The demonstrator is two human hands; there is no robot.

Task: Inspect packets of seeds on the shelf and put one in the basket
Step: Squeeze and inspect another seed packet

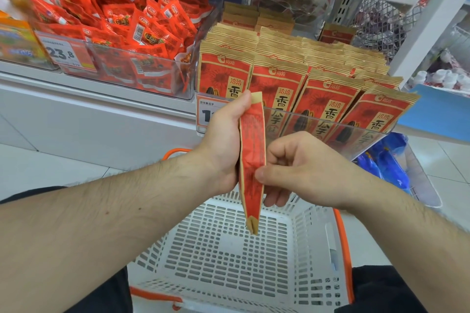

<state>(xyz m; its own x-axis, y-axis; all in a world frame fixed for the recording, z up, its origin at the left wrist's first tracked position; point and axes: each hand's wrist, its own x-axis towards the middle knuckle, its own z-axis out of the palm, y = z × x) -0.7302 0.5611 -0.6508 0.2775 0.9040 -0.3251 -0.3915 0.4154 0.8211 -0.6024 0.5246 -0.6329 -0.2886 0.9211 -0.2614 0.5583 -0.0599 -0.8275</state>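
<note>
Paper packet [251, 160], light & crinkly, edge-on: my left hand [223, 140] grips it, right hand [292, 168] pinches mid-edge, above basket [292, 249].

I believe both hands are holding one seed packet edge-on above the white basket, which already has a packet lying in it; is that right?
Not quite: in the head view the basket holds no packet; only its bare slotted floor shows. The rest stands: the left hand and right hand hold one seed packet edge-on above it.
</note>
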